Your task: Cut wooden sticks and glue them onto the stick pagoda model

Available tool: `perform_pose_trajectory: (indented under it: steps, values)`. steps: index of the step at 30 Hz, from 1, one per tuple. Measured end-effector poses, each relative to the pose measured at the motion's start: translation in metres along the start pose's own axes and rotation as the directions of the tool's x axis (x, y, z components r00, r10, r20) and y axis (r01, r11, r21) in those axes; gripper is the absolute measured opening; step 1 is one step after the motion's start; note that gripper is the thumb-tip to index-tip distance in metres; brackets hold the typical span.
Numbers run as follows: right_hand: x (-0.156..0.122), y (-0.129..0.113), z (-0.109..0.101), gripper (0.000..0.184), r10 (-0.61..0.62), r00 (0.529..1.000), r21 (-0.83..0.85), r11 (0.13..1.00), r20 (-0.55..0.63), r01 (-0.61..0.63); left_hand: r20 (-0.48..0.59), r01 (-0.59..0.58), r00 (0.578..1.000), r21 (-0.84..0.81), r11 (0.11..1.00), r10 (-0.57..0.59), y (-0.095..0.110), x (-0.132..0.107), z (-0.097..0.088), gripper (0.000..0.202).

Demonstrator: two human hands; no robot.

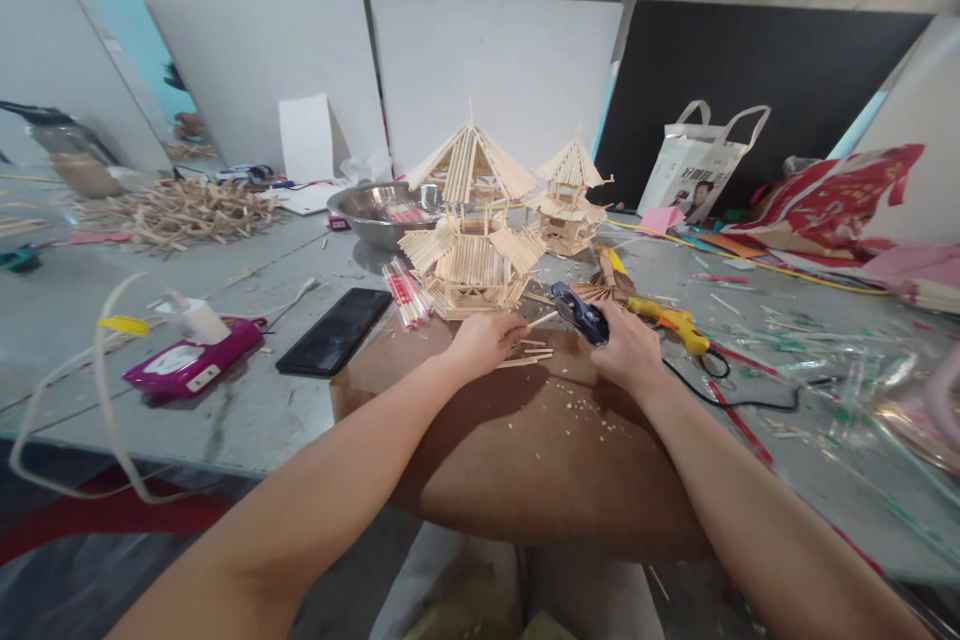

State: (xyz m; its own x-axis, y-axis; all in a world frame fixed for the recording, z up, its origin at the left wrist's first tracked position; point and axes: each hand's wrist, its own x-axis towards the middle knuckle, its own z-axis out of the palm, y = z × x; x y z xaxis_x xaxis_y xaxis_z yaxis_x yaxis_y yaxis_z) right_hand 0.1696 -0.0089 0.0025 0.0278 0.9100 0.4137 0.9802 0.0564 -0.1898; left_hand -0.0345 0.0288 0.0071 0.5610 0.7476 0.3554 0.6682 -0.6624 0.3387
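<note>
The left hand (486, 345) has its fingers pinched narrow on a thin, straight, pale wooden stick (543, 319), which points toward 2 o'clock, its far end by a dark blue handheld cutting tool (589, 318); whether they touch I cannot tell. The right hand (630, 345) has its fingers wrapped around that tool. The stick looks light, stiff and easily snapped, best pinched close to the end being worked; the tool seems firmer and heavier, suited to a full grip on its handles. Loose pale sticks (529, 360) lie at 5 o'clock from the left fingers. At 12 o'clock, close beyond, a tiered pavilion model of pale sticks (472, 265) looks fragile and limits forward reach, while a yellow glue gun (675, 320) crowds 2 o'clock. More room lies toward 6 o'clock, on a brown flat board (525, 470) overhanging the desk (300, 430).
</note>
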Motion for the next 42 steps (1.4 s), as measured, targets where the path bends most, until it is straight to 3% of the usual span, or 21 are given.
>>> perform_pose_trajectory:
  steps: [14,28,42]
  values:
    - [0.0006,-0.002,-0.0007,0.043,0.038,0.999,-0.026,0.999,-0.032,-0.039,0.027,-0.04,0.999,0.013,0.999,0.039,0.0018,-0.0003,0.001,0.027]
    - [0.0024,-0.0046,-0.0028,0.038,0.088,0.996,-0.111,0.99,0.033,-0.084,0.052,0.006,0.999,-0.04,0.999,-0.004,0.0062,-0.0012,-0.0021,0.027]
    - [0.0049,-0.0005,-0.0014,0.034,0.038,0.996,-0.108,0.994,0.08,-0.029,0.08,0.036,0.996,-0.016,0.999,-0.034,0.0082,-0.0024,-0.0016,0.029]
